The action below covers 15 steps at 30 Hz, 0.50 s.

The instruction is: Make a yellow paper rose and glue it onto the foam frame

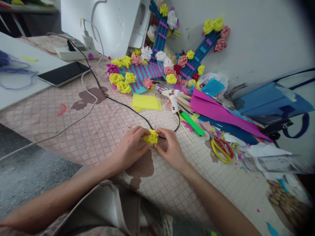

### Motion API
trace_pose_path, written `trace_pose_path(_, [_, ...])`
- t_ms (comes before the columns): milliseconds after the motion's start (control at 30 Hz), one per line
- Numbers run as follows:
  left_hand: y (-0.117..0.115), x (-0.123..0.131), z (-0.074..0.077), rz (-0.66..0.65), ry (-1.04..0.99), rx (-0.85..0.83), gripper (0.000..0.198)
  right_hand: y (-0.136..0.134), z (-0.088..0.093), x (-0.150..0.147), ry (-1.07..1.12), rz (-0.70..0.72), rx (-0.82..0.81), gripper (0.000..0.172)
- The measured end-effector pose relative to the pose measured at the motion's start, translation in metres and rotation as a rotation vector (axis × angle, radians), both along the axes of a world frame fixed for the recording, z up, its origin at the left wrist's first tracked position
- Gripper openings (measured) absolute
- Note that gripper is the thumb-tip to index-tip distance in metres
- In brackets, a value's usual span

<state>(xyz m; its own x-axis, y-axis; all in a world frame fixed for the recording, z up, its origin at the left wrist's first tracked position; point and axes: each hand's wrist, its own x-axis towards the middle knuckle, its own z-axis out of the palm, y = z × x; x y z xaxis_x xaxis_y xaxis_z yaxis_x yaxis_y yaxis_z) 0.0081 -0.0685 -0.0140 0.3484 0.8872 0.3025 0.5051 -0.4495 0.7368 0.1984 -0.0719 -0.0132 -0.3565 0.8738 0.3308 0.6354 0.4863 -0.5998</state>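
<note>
**2 hands pinch a small yellow flower above a cluttered craft surface**

Seen from above, the yellow flower (151, 137) sits low over the pink checked mat (103, 124), at the centre, held between both hands. The left hand (133, 146) curls nearly closed, thumb and fingertips gripping the flower's left side. The right hand (169, 147) is likewise almost closed, its fingertips pressing the right side. Gripping from both sides probably keeps the rolled petals from loosening. A black cable (118, 101) runs behind the flower to a white glue gun (173, 98), which lies near a stack of yellow sheets (146, 102). Scissors (221, 149) and a green marker (192, 124) lie to the right, within easy reach.
</note>
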Motion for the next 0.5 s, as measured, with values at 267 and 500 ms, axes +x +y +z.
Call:
trace_pose_path(267, [0.0001, -0.0024, 0.0047, -0.002, -0.023, -0.018, 0.023, -0.0007, 0.0005, -0.0007, 0.005, -0.001, -0.005, 0.049])
trace_pose_path(500, [-0.0011, 0.0009, 0.0005, 0.024, 0.028, 0.006, 0.023, -0.0006, 0.0004, 0.0002, 0.001, 0.007, 0.006, 0.048])
